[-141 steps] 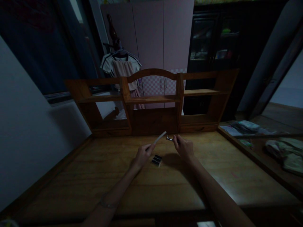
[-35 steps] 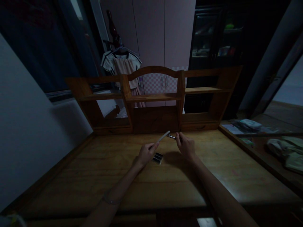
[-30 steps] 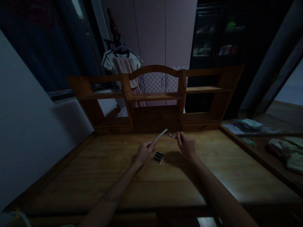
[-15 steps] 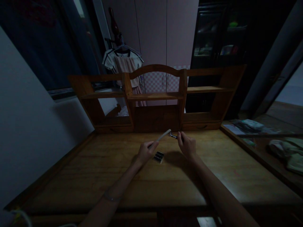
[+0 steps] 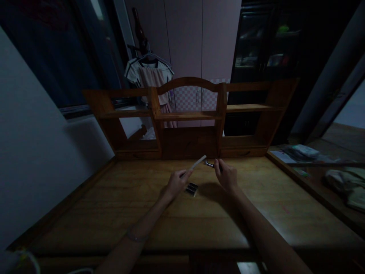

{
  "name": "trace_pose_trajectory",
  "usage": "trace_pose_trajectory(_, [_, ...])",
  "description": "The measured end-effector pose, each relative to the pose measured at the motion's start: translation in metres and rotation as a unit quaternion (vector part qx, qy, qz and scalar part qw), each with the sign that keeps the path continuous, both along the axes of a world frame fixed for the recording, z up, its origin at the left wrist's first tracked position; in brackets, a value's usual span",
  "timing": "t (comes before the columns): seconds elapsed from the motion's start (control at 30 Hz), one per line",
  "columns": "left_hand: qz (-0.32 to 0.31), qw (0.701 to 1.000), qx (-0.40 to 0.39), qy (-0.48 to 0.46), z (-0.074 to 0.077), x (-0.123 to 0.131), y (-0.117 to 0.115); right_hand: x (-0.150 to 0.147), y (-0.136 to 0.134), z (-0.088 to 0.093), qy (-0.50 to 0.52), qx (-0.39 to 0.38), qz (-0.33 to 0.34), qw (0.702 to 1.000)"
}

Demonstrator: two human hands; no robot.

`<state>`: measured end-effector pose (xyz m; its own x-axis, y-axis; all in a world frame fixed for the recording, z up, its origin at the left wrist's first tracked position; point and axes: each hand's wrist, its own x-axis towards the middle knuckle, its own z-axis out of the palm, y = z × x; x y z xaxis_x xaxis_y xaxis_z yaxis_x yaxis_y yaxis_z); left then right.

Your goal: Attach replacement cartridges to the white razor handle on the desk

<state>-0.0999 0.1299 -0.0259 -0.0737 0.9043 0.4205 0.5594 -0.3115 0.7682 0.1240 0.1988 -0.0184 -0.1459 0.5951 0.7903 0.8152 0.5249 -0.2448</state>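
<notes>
My left hand [image 5: 176,183] is closed around a slim pale toothbrush-like stick [image 5: 198,162], which slants up and to the right. Across from it, my right hand [image 5: 226,175] grips the dark handle of what looks like a razor [image 5: 210,164]. Its shiny metal neck points left, and its small head meets or nearly meets the stick's tip; contact cannot be made out. Beside my left wrist, a small pack with dark blade-like cartridges [image 5: 192,188] lies on the wooden desk [image 5: 125,213].
A wooden shelf unit [image 5: 188,116] with small drawers stands along the desk's far edge. A white wall [image 5: 57,152] borders the left side. To the right, a lower surface bears plastic-wrapped items [image 5: 305,151] and pale cloth [image 5: 346,186]. Clothes [image 5: 151,78] hang behind the shelf.
Both hands keep their grips and almost the same positions. The view has shifted very slightly; the stick's tip and razor head stay together.
</notes>
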Motion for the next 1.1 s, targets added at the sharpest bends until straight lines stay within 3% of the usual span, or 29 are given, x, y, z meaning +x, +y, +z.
trace_pose_trajectory(0.1, [0.018,1.000,0.008,-0.018,-0.0001,-0.0018,0.0004,0.0003,0.0005,-0.0003,-0.003,0.002,-0.002,1.000])
trace_pose_trajectory(0.27, [-0.038,0.999,-0.007,-0.019,-0.0001,0.0006,-0.0009,0.0003,0.0004,-0.0006,-0.001,0.003,-0.003,1.000])
trace_pose_trajectory(0.43, [-0.002,1.000,0.002,-0.018,0.0008,-0.0003,0.0002,0.0003,-0.0004,0.0004,0.003,-0.003,-0.003,1.000])
trace_pose_trajectory(0.6, [-0.049,0.999,-0.017,-0.013,0.0029,0.0016,-0.0024,0.0009,-0.0001,0.0009,0.001,-0.001,-0.005,1.000])
trace_pose_trajectory(0.77, [0.013,1.000,0.001,-0.013,0.0019,-0.0004,-0.0008,0.0008,-0.0013,0.0020,0.002,0.001,-0.005,1.000])
trace_pose_trajectory(0.93, [-0.043,0.999,-0.011,-0.012,0.0006,0.0000,-0.0008,0.0006,-0.0009,0.0008,0.004,-0.004,-0.005,1.000])
trace_pose_trajectory(1.1, [0.008,1.000,-0.009,-0.013,0.0011,-0.0018,0.0008,0.0015,0.0015,-0.0020,0.005,0.004,-0.005,1.000])
